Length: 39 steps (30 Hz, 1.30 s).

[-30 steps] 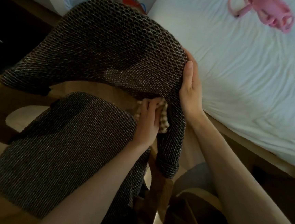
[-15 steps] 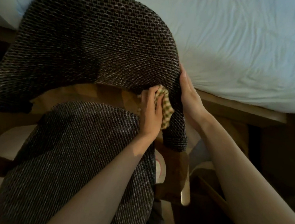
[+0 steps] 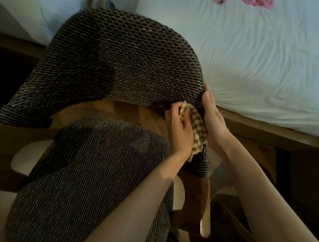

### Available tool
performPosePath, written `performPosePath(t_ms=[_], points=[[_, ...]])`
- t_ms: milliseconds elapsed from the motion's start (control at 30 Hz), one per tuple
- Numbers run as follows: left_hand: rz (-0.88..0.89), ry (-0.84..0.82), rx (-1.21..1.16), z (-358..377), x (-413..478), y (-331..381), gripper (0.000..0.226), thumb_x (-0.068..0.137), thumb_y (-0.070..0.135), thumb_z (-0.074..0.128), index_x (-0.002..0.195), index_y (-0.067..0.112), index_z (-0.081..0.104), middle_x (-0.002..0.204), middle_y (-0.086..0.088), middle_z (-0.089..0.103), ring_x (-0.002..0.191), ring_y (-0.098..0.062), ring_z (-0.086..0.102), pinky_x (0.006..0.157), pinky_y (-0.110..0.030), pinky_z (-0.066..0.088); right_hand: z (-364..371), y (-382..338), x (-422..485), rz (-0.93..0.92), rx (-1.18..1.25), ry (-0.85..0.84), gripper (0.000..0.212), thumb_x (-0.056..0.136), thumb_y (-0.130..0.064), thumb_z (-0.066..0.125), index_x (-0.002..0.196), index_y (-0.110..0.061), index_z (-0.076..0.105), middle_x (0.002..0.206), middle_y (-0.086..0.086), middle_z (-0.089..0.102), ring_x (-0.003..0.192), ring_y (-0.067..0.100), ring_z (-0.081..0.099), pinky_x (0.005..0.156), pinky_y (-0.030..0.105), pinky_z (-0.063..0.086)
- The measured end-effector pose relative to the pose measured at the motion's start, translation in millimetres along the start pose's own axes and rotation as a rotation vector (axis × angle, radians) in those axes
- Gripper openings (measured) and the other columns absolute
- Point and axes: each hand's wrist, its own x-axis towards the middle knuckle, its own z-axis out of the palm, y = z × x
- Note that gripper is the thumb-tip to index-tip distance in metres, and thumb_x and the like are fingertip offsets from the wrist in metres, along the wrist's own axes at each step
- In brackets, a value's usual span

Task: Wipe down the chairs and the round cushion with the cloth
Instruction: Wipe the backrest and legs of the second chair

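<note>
one chair (image 3: 121, 63) beside bed (image 3: 265, 68): left hand (image 3: 179, 132) grips cloth (image 3: 198, 130), right hand (image 3: 214, 121) flat on backrest.

I have the chair (image 3: 92, 173) below me, its back (image 3: 131, 60) toward the bed (image 3: 266, 62) behind and right, the cloth (image 3: 198, 130) under my left hand (image 3: 179, 130) at the back's right end, my right hand (image 3: 213, 117) just outside it.
</note>
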Motion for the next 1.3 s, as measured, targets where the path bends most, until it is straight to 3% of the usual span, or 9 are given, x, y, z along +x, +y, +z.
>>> performPosePath(t_ms=[100, 300, 433, 533, 633, 800, 1033, 1200, 1300], points=[[0.056, 0.159, 0.023, -3, 19, 13, 0.024, 0.098, 0.016, 0.048, 0.119, 0.005, 0.053, 0.118, -0.012, 0.048, 0.101, -0.010, 0.046, 0.080, 0.003, 0.030, 1, -18, 9, -0.036, -0.027, -0.003, 0.044, 0.105, -0.037, 0.019, 0.149, -0.030, 0.024, 0.152, -0.012, 0.030, 0.140, 0.004, 0.027, 0.119, 0.035, 0.018], [0.324, 0.395, 0.044, -15, 83, 49, 0.024, 0.096, 0.016, 0.052, 0.117, 0.005, 0.056, 0.114, -0.014, 0.044, 0.101, -0.016, 0.050, 0.085, -0.003, 0.036, 21, -57, 41, -0.272, -0.198, 0.029, 0.043, 0.106, -0.030, 0.019, 0.146, -0.024, 0.032, 0.140, -0.021, 0.034, 0.126, -0.014, 0.030, 0.101, -0.002, 0.019], [0.409, 0.397, 0.174, -9, 80, 16, 0.027, 0.095, 0.013, 0.045, 0.122, 0.012, 0.043, 0.124, -0.012, 0.036, 0.117, -0.022, 0.043, 0.102, -0.024, 0.040, 34, -51, 49, -0.308, -0.328, 0.114, 0.040, 0.105, -0.032, 0.023, 0.143, -0.031, 0.038, 0.138, -0.012, 0.045, 0.125, -0.006, 0.037, 0.105, 0.012, 0.024], [0.311, 0.389, 0.167, -5, 76, -22, 0.038, 0.089, 0.008, 0.048, 0.125, 0.015, 0.037, 0.133, -0.004, 0.030, 0.123, -0.005, 0.032, 0.108, -0.013, 0.028, 37, -39, 46, -0.358, -0.417, 0.181, 0.040, 0.104, -0.036, 0.023, 0.143, -0.040, 0.034, 0.135, -0.006, 0.044, 0.124, 0.000, 0.037, 0.106, 0.022, 0.026], [0.181, 0.368, 0.302, -7, 68, -56, 0.038, 0.089, 0.006, 0.052, 0.126, 0.002, 0.043, 0.128, -0.023, 0.038, 0.114, -0.025, 0.046, 0.101, -0.034, 0.043, 38, -34, 48, -0.372, -0.450, 0.227, 0.040, 0.104, -0.038, 0.023, 0.142, -0.046, 0.032, 0.136, -0.007, 0.043, 0.123, 0.003, 0.038, 0.108, 0.031, 0.028], [0.153, 0.422, 0.277, -11, 65, -38, 0.027, 0.091, -0.002, 0.048, 0.117, -0.009, 0.051, 0.118, -0.026, 0.046, 0.104, -0.024, 0.050, 0.093, -0.016, 0.033, 37, -34, 47, -0.370, -0.480, 0.208, 0.040, 0.104, -0.038, 0.022, 0.143, -0.046, 0.029, 0.136, -0.004, 0.042, 0.119, 0.003, 0.037, 0.106, 0.027, 0.024], [0.485, 0.540, 0.099, -26, 111, 60, 0.020, 0.094, 0.009, 0.054, 0.109, -0.003, 0.058, 0.106, -0.009, 0.050, 0.100, -0.007, 0.045, 0.091, -0.012, 0.035, 38, -39, 45, -0.326, -0.452, 0.190, 0.035, 0.104, -0.041, 0.021, 0.134, -0.058, 0.025, 0.135, -0.005, 0.042, 0.116, 0.001, 0.035, 0.102, 0.029, 0.022], [0.283, 0.464, 0.142, -36, 96, 0, 0.024, 0.095, 0.004, 0.052, 0.117, -0.005, 0.055, 0.123, -0.023, 0.049, 0.113, -0.021, 0.049, 0.096, -0.004, 0.032, 41, -40, 42, -0.307, -0.472, 0.220, 0.039, 0.104, -0.040, 0.021, 0.141, -0.051, 0.027, 0.137, -0.004, 0.041, 0.119, 0.006, 0.036, 0.104, 0.032, 0.022], [-0.022, 0.346, 0.122, -46, 79, -49, 0.025, 0.097, 0.002, 0.046, 0.121, -0.003, 0.052, 0.124, -0.020, 0.048, 0.111, -0.020, 0.048, 0.096, -0.019, 0.038, 42, -38, 40, -0.319, -0.511, 0.249, 0.041, 0.104, -0.039, 0.022, 0.143, -0.048, 0.027, 0.138, -0.003, 0.040, 0.120, 0.010, 0.038, 0.102, 0.031, 0.022]])
